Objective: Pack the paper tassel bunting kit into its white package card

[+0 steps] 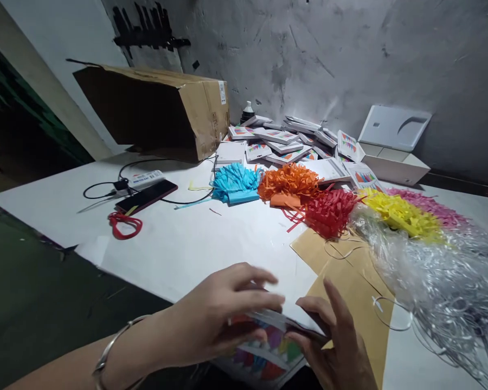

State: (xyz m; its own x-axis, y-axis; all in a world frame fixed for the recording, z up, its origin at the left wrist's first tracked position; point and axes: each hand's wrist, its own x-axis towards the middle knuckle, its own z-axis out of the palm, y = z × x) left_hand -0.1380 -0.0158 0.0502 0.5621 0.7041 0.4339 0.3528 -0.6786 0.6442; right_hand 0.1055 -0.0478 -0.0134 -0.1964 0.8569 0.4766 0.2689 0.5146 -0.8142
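My left hand (222, 317) and my right hand (335, 341) both hold a small flat white packet (270, 355) printed with coloured flags, at the near edge of the white table sheet (179, 244). The left hand grips its upper left side, a bangle on that wrist. The right hand pinches its right edge over a brown paper envelope (350, 271). Beyond lie bundles of cut paper fringe: blue (236, 184), orange (288, 181), red (329, 211), yellow (402, 214) and pink (431, 206).
A heap of clear plastic sleeves (439, 276) lies on the right. A pile of packets (288, 143) sits at the back beside an open cardboard box (158, 108) and a white box (394, 143). A phone (146, 196), cables and red string (124, 225) lie at left.
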